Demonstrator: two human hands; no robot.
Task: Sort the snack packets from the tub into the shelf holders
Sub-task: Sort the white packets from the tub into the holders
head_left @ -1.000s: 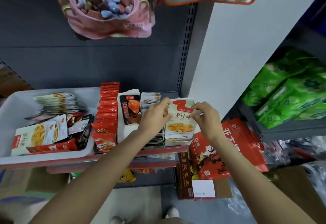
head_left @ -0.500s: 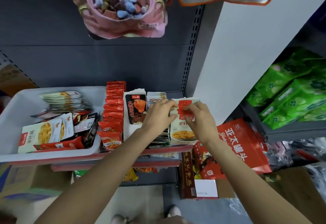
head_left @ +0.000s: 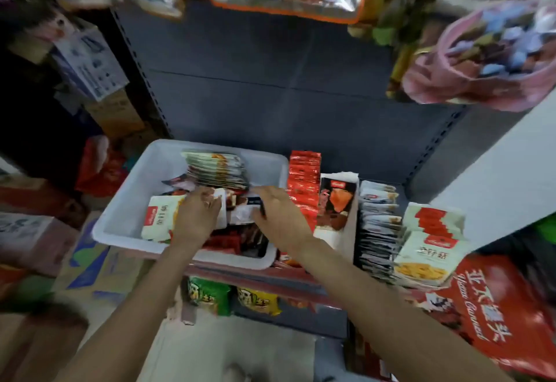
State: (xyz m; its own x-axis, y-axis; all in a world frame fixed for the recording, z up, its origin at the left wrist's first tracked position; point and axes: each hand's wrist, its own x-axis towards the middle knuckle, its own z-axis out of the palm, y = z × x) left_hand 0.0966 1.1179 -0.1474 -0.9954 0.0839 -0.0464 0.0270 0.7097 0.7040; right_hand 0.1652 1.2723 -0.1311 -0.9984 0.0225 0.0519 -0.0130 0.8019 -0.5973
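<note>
The person's left hand [head_left: 197, 216] reaches down into the white rectangular plastic tub [head_left: 120, 225], its fingers curled over the edge of a small white packet [head_left: 222, 210] that stands up between the two hands; the blur makes it hard to tell how firm that hold is. The right hand [head_left: 279, 216] is just to the right of it, palm down with fingers spread over a dark-and-white packet [head_left: 245, 214] in the middle of the tub, touching it; whether it is grasping the packet cannot be told. At the left of the tub, partly under the left hand, lies a white packet with a red label and yellow picture [head_left: 159, 219]. At the far side of the tub a fanned stack of pale green-and-white packets [head_left: 215, 169] leans toward the back wall, and at the near right a jumble of dark red and brown packets [head_left: 237, 240] lies against the near wall. The tub sits on a shelf with a red front edge [head_left: 255, 270]. Just right of the tub stands a row of red packets [head_left: 304, 183] on edge, then a white torn-open carton with a dark orange-pictured front [head_left: 338, 204], then a row of grey-and-white packets [head_left: 377, 225], and at the far right a row of white packets with red tops and a yellow picture [head_left: 430, 246]. Below the shelf edge a green bag [head_left: 209, 294] and a yellow bag [head_left: 258, 300] show, and a large red pouch with white lettering [head_left: 496, 315] lies at the near right.
</note>
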